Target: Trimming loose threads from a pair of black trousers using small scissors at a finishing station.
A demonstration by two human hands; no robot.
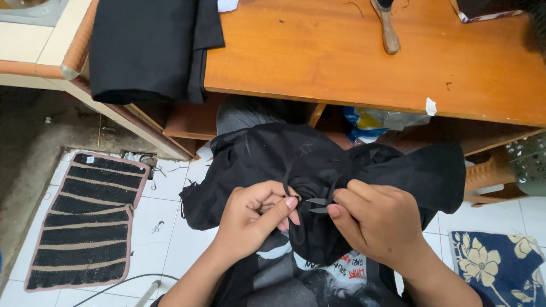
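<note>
Black garment (318, 170) bunched in the lap, just below the front edge of the orange wooden table (364, 62); all positions referenced to that table. Left hand (256, 219) below the table edge, thumb and forefinger pressed together on a fold of the cloth, a thin black strip of it rising between the fingers. Right hand (378, 222) beside it, fingers closed round small thread snips (316, 206) whose dark blades point toward the left thumb; blades lie close to the pinched fold, contact not resolvable. Judgement on handling: fabric looks thin, soft and limp, light in weight, drapes and collapses wherever unsupported, so it likely needs holding taut between fingertips close to the working spot; a pinch at a seam or fold edge should give the firmest hold, a grab at loose cloth would only slide. Not fragile, though a blade could nick it. Second piece of folded black cloth (148, 48) hangs over the table's left end. Wooden-handled tool (388, 28) lies on the table top toward the far edge, its head out of view. Striped mat (88, 219) on the white tiled floor left of the table; blue flowered mat (500, 267) on the floor to the right
</note>
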